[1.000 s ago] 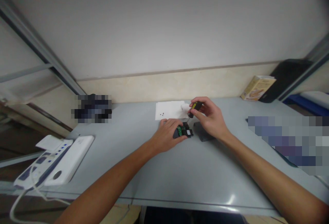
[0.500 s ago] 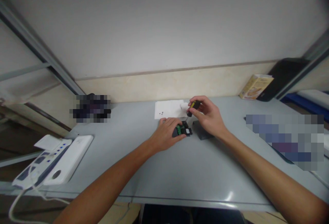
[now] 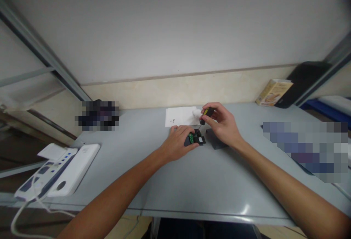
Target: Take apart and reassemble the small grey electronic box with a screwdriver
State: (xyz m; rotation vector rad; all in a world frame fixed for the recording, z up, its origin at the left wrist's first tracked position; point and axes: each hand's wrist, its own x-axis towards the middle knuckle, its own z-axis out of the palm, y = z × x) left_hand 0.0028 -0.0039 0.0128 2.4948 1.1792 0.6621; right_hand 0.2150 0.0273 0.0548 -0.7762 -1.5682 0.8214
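My left hand is closed around the left side of a small opened electronic device, its green circuit board showing between thumb and fingers. A black-and-yellow screwdriver is gripped in my right hand, tilted, its shaft pointing down into the device. Whether the tip sits in a screw is too small to tell. Partly under my right hand lies a flat dark grey cover-like piece. Just behind the device is a sheet of white paper with several tiny dark bits, perhaps screws, on it.
A white power strip with cables and a white flat box-shaped device lie at the left. A yellow box leans near a black panel at the back right. Blurred-out items occupy both sides of the grey table.
Both hands, the device and the screwdriver keep nearly the same positions. The whole view has shifted very slightly.
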